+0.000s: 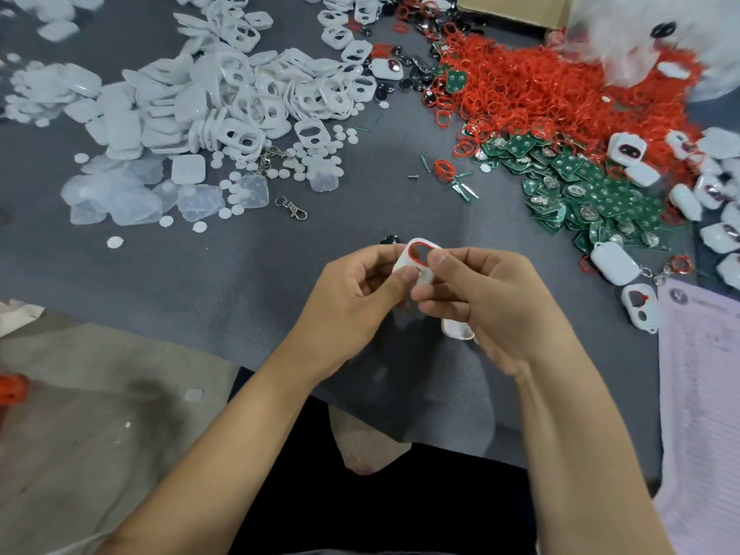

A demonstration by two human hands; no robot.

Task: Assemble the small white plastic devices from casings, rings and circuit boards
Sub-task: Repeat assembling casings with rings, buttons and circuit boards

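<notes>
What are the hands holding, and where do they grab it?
Both hands pinch one white casing with a red ring in its opening. The left hand holds its left edge, the right hand its right edge, thumb by the ring.

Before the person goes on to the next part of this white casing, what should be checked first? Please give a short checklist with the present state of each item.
1. White casing held by both hands, left hand and right hand: ok.
2. Red ring lies around the oval opening: ok on the visible side; the right thumb covers the rest, cannot tell.
3. Circuit board already inside the casing: cannot tell.
4. Green circuit boards in supply at the right: ok.
5. Second white piece under the right hand, held or lying: cannot tell.
</notes>
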